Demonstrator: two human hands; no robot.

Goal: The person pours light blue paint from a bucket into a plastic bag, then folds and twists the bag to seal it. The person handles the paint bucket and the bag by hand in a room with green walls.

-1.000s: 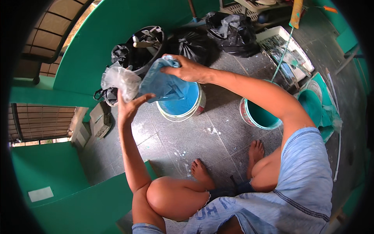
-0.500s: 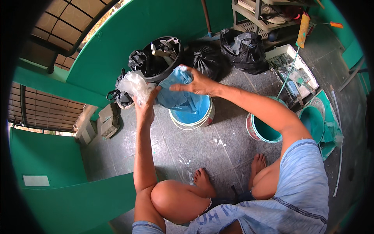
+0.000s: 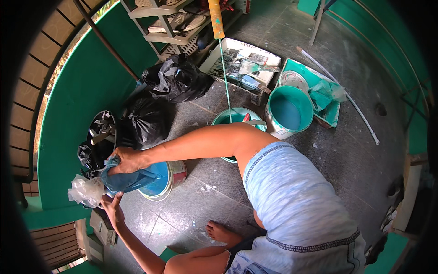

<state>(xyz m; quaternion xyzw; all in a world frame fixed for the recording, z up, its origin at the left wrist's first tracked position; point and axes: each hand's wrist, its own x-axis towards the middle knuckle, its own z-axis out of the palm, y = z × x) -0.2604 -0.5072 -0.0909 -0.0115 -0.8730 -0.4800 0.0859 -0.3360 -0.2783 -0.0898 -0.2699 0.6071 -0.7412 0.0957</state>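
Note:
My right hand (image 3: 127,162) grips a plastic bag (image 3: 123,180) smeared with blue paint, fingers curled into its upper part. Its lower folds hang over a bucket of blue paint (image 3: 159,180) on the floor. Closed around the bag's other side, my left hand (image 3: 113,208) has its thumb raised. Crumpled clear plastic (image 3: 86,189) bunches out past the left fingers. Whether the clear and blue parts are one bag I cannot tell.
A black bin (image 3: 104,125) and black garbage bags (image 3: 175,82) line the green wall. A bucket of green paint (image 3: 237,112), a paint-coated bucket (image 3: 289,109), a white tray with brushes (image 3: 255,55) and a green tray (image 3: 335,102) stand to the right. A roller (image 3: 216,18) leans upward.
The view has swung right, so the hands and blue bucket sit farther left in the picture. My right hand has closed more tightly into the bag's blue part.

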